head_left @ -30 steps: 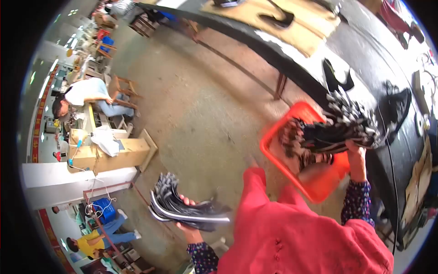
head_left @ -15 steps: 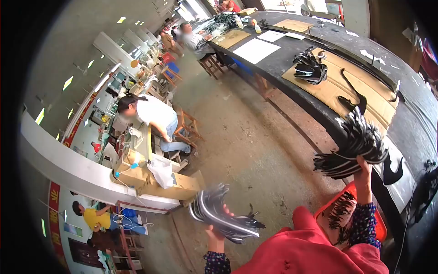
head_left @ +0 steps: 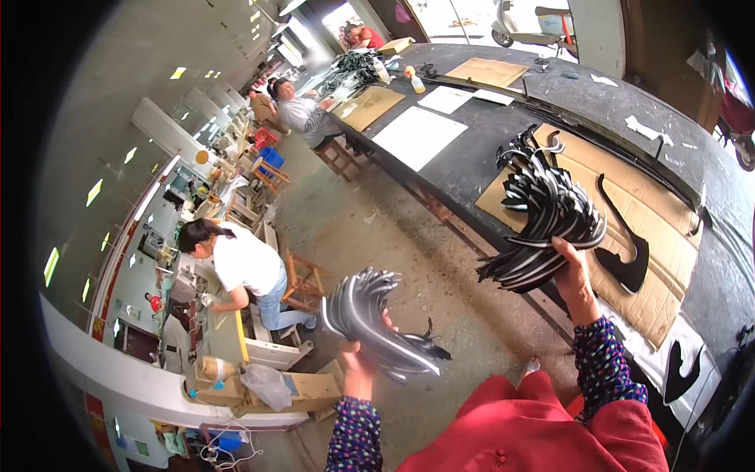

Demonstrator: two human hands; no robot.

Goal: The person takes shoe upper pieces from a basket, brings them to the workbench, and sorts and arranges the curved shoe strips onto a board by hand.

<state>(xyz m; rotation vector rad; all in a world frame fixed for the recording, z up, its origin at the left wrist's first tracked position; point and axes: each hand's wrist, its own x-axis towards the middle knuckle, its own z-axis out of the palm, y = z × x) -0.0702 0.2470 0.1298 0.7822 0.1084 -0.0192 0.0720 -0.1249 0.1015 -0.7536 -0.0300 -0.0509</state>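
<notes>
My left hand (head_left: 359, 366) is closed around a bundle of curved black strips (head_left: 363, 318) with pale edges, held over the floor. Its fingers wrap partly behind the strips. My right hand (head_left: 576, 275) grips a thicker bundle of similar black strips (head_left: 550, 208), fanned out at the edge of the long black table. Behind that bundle, and partly hidden by it, a pile of dark strips (head_left: 515, 149) lies on a cardboard sheet (head_left: 668, 271). A single black curved piece (head_left: 629, 267) rests on the cardboard to the right of my right hand.
The black table (head_left: 487, 130) runs away ahead, with white sheets (head_left: 419, 136), a spray bottle (head_left: 414, 80) and more cardboard (head_left: 487, 71). Another black piece (head_left: 683, 371) lies near its close edge. To the left, a person in white (head_left: 248, 263) works at a bench beside a wooden stool (head_left: 303, 282).
My right hand has moved up and left with its bundle, towards the cardboard. The view has shifted, and the red basket below is now mostly hidden. My left hand still holds its bundle.
</notes>
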